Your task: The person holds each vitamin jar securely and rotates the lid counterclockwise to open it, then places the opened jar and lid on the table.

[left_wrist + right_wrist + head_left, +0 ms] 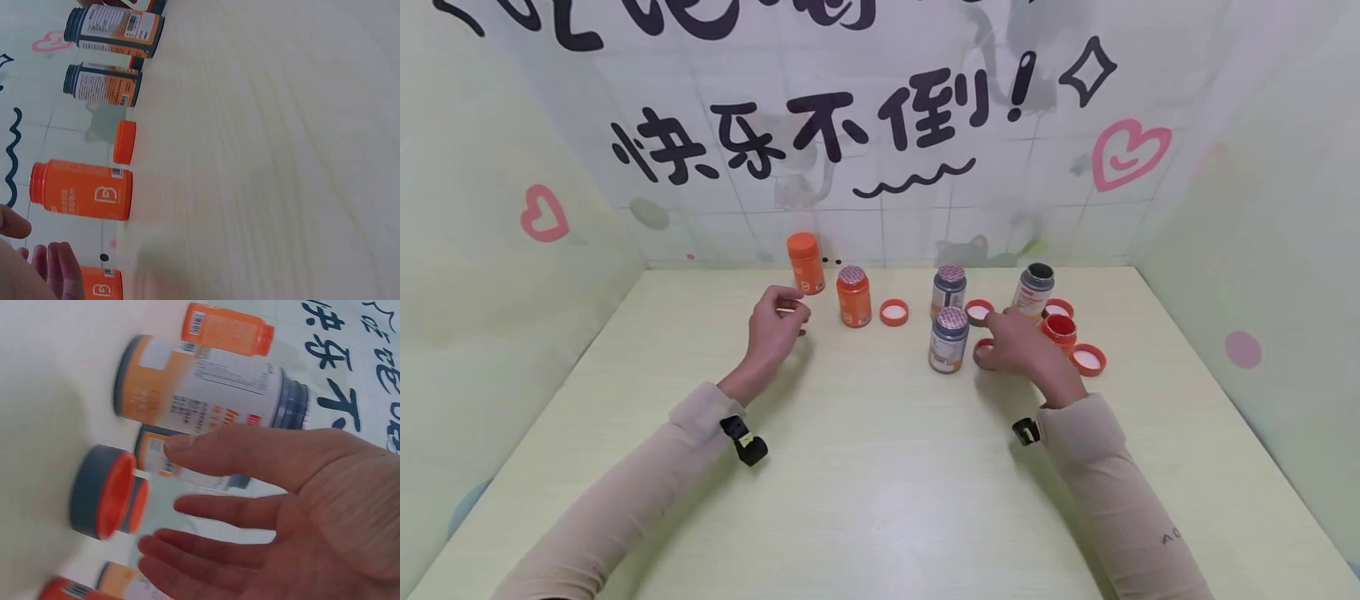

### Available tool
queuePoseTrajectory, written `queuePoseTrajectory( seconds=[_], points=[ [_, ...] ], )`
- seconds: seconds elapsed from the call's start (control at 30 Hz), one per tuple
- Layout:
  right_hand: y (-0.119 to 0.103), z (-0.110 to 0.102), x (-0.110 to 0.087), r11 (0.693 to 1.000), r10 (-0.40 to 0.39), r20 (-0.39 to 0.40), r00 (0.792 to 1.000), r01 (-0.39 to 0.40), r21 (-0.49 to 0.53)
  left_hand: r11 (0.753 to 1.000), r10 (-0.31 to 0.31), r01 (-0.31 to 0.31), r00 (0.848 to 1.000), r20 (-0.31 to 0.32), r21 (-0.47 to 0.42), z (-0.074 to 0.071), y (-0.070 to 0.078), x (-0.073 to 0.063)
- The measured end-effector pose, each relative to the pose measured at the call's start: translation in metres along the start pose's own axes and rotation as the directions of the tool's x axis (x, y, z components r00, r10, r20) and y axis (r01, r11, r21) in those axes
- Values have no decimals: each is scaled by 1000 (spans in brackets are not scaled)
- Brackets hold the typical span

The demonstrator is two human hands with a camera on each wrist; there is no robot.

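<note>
My left hand (772, 332) hovers beside a capped orange bottle (806, 268), its fingers loosely bent around nothing. Right of that bottle stands an orange bottle (853, 304) with its foil seal showing, and an orange lid (894, 313) lies next to it. My right hand (1026, 348) hangs over a dark-rimmed lid (84, 494), partly hidden in the head view. In the right wrist view its thumb and fingers are spread and hold nothing. Just left of this hand is a grey bottle (947, 346) with a foil seal; a similar grey bottle (950, 287) stands behind it.
Behind my right hand stands an uncapped grey bottle (1034, 287) with a dark mouth. An open orange bottle (1060, 330) and an orange lid (1087, 359) are at its right. Another lid (980, 312) lies between the bottles. A printed wall (880, 225) borders the table's back.
</note>
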State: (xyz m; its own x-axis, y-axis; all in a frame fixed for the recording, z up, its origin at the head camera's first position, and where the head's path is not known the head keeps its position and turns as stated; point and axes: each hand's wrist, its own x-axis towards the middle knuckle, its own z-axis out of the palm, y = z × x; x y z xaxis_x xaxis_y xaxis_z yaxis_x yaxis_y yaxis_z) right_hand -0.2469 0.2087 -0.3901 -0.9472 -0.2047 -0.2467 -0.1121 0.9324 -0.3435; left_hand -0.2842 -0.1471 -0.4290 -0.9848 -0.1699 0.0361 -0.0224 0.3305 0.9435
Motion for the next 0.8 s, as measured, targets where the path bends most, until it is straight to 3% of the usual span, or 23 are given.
queuePoseTrajectory(
  seconds=[0.2,0.5,0.7,0.8],
  points=[
    [-9,-21,-26,997,-66,77,995,70,-42,998,-63,62,997,-41,-12,-8,-14,21],
    [-31,-32,-47,985,-161,201,966,170,-27,997,-71,70,996,-54,-10,-14,-18,51],
    [-39,-25,-46,961,-274,185,944,275,19,996,-76,77,997,-26,43,-7,-11,80],
    [-44,-21,-46,933,-361,171,917,357,53,997,-74,75,997,-24,35,-2,-11,94]
  ],
)
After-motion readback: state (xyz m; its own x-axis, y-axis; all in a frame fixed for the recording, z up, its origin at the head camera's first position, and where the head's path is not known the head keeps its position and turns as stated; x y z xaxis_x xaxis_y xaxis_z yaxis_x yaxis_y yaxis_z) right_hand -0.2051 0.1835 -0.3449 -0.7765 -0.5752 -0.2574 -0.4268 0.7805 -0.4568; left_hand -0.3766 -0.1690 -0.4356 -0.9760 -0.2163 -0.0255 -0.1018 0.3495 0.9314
